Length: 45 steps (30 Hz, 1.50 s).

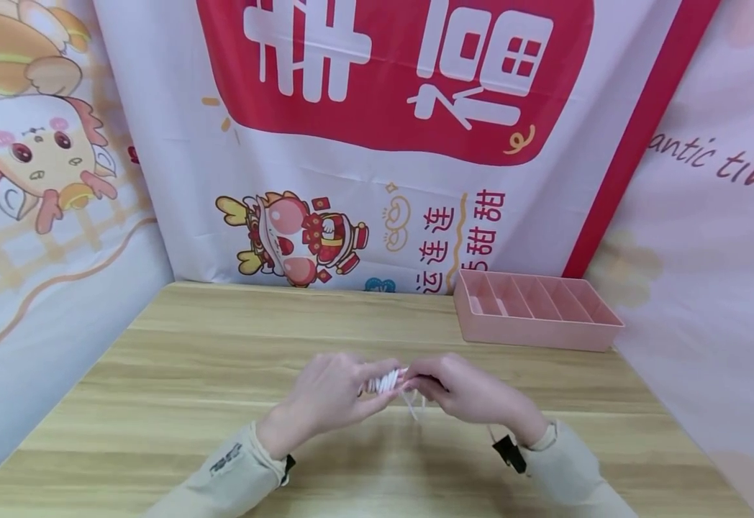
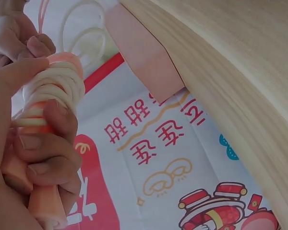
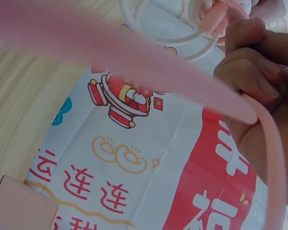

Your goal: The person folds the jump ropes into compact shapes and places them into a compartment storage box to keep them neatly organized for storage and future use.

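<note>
My left hand point(image 1: 332, 392) grips a jump rope with pink handles point(image 2: 48, 206) side by side, fingers curled round them. White cord point(image 2: 62, 84) is wound in several turns about the handles. Close to the wound end, my right hand point(image 1: 474, 392) has its fingers bent and pinches a thin pink cord point(image 3: 274, 163), part of which runs blurred across the right wrist view. Loose white loops point(image 3: 182, 40) stick out from the bundle, and in the head view a white strand point(image 1: 411, 407) hangs between the hands.
A pink divided box point(image 1: 539, 332) stands at the back right of the wooden table point(image 1: 221, 345). Behind it hangs a printed cloth point(image 1: 377, 173) in white and red, with more printed cloth at both sides. Dark clips point(image 1: 509, 455) show at the wrists.
</note>
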### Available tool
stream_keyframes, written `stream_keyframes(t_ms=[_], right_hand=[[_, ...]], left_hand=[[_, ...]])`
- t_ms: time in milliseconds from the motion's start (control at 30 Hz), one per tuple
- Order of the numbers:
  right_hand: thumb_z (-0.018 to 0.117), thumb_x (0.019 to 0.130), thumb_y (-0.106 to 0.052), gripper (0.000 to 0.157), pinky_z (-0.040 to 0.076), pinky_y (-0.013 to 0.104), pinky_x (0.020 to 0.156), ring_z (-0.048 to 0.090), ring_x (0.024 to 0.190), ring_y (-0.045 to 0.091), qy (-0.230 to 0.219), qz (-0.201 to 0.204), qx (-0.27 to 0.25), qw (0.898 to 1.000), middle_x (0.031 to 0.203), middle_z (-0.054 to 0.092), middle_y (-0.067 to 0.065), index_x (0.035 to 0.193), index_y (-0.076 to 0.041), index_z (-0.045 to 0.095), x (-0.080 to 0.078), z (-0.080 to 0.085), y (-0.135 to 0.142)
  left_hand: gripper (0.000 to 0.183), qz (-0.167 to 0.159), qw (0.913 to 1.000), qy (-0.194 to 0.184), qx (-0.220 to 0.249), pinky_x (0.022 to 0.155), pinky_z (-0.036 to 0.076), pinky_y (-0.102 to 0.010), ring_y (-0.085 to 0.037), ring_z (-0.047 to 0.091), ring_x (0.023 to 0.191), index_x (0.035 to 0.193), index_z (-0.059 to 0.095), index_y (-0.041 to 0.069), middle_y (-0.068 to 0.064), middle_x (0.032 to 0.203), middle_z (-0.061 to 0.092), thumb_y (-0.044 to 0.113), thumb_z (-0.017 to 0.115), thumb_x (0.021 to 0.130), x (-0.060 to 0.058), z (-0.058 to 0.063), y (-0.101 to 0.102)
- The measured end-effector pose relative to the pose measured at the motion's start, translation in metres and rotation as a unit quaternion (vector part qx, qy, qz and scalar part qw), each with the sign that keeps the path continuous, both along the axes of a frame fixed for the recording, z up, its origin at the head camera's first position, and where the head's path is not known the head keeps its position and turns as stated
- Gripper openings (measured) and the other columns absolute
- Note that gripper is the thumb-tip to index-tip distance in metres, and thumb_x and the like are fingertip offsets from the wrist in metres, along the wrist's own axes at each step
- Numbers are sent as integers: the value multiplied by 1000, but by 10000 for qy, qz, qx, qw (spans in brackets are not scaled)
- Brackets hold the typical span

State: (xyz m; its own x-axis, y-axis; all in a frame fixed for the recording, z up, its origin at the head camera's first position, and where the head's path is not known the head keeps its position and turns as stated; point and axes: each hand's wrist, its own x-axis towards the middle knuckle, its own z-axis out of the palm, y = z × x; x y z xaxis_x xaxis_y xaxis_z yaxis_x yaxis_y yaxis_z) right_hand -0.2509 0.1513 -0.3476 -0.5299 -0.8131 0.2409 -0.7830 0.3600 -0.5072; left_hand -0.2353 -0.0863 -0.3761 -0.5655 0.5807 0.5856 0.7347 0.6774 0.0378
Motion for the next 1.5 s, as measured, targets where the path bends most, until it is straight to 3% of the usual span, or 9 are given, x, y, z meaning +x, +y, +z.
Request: stream_keyframes(t_ms=[233,400,533,667,833,967,1100,1267,1500], right_hand=[[60,95,4,14,48,19,59,53,69,2,441,158,-326,9984,85,61,-9,97,-9,66,1,-4,-6],[57,97,4,15,48,20,58,52,67,3,279,254,-514,9980,78,56,-9,97,-8,66,1,-4,-7],[62,96,-4,9,49,22,54,54,64,5,59,141,-804,9966,80,62,-8,98,-9,70,-2,-5,-5],[72,90,-13,1,47,23,49,52,61,4,331,-48,-1225,9919,78,65,-8,89,-13,72,-6,-4,0],[76,86,-11,5,43,23,49,49,61,4,821,-116,-1520,9849,76,63,-10,88,-15,74,-11,-1,6],[71,89,-2,13,47,24,55,53,67,9,815,-27,-1668,9826,84,67,-5,99,-8,76,-14,1,11],[72,85,5,19,46,23,54,54,68,11,775,-165,-1983,9769,87,68,-2,100,-4,76,-14,3,14],[75,83,5,16,41,21,46,50,60,10,518,-420,-2175,9738,80,66,-3,95,-5,78,-14,3,14],[77,85,-10,3,37,20,45,44,54,6,-30,-797,-1826,9799,64,59,-5,86,-13,79,-15,0,12]], left_hand=[[44,-54,9995,272,-131,37,19,-20,0,29,44,116,74,30,14,54,42,59,71,82,3,0,1],[36,223,9973,626,-301,36,16,-20,0,25,43,113,75,34,14,52,35,53,70,84,4,0,1],[36,190,9964,756,-319,36,13,-19,1,21,42,114,75,34,14,51,36,49,70,82,4,2,0],[38,-70,9955,894,-293,37,13,-18,1,20,43,115,75,34,14,51,34,48,71,80,3,1,-1],[38,-625,9919,1100,58,39,17,-15,2,25,44,113,76,30,14,53,40,44,75,77,0,1,-2],[39,-1187,9863,942,657,44,28,-9,5,38,49,112,76,23,11,61,58,36,80,76,-2,5,-4],[39,-1590,9787,691,1101,47,32,-7,6,43,51,115,75,19,10,63,60,31,80,78,-2,8,-4],[42,-1635,9769,784,1130,47,31,-6,6,41,51,118,72,18,11,61,56,31,79,79,0,12,-3],[60,-1564,9788,1009,853,46,26,-7,4,37,52,131,64,13,10,67,59,34,80,76,1,12,-2]])
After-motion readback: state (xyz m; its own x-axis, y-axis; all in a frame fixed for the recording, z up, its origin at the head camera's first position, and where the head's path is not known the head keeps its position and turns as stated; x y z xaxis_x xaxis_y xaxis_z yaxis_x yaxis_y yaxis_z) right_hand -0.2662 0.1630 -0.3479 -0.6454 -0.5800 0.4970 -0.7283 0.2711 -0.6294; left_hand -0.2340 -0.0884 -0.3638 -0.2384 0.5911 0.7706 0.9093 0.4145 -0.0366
